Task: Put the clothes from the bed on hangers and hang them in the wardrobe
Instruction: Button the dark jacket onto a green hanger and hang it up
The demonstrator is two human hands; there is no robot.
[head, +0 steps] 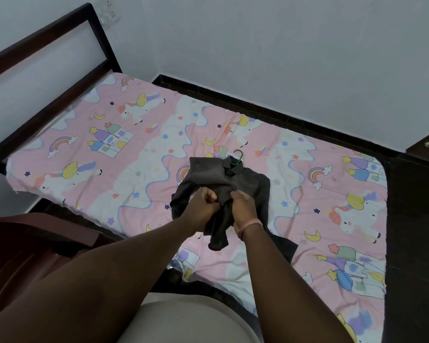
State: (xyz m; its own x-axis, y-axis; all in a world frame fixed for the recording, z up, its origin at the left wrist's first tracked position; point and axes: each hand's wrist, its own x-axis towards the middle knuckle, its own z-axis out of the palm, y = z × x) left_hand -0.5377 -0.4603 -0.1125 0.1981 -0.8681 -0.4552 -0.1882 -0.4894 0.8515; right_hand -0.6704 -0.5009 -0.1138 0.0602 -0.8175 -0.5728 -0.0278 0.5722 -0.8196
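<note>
Fingers of the left hand (204, 199) are curled tight into the front of a dark grey shirt (213, 178), and those of the right hand (243, 205) pinch the same cloth just beside them, the two fists nearly touching at the shirt's middle. The shirt lies on the bed (139, 154), over a pink sheet printed with unicorns and rainbows, its collar pointing away from the person. A green hanger (238, 155) hook sticks out of the collar, beyond the fingers. One sleeve bunches below the wrists. A pink band (251, 224) circles the right wrist.
</note>
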